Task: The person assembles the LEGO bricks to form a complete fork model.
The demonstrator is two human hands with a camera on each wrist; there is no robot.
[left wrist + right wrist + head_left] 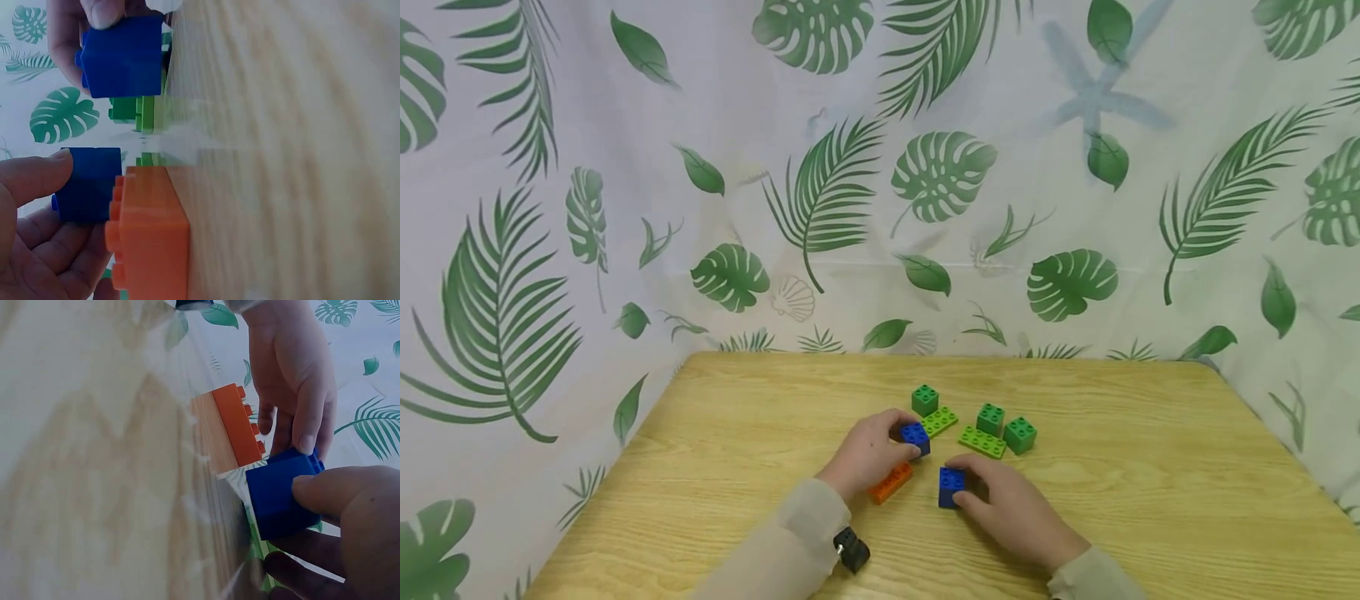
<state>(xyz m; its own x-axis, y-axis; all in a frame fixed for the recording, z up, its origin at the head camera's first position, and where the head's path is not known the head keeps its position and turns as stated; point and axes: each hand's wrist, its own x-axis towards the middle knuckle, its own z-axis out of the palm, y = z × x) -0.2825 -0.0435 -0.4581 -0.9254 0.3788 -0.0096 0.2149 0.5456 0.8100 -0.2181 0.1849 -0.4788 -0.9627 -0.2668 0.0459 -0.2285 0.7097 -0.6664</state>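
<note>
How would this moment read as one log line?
left hand: grips blue brick | right hand: grips second blue brick | orange brick: on table

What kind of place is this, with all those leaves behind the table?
Probably a makeshift recording corner, not a lived-in room. A leaf-print cloth hangs as backdrop around a wooden table. On it lie toy bricks; the left hand and right hand each hold a blue brick.

Green bricks (981, 425) clustered on wooden table (1150, 500) — leaf-print curtain (700, 167) behind.

Two blue bricks (915, 436) (951, 486), one orange brick (891, 482), three green cubes (925, 400) (990, 418) (1020, 435), two lime plates (940, 421) (982, 442).
</note>
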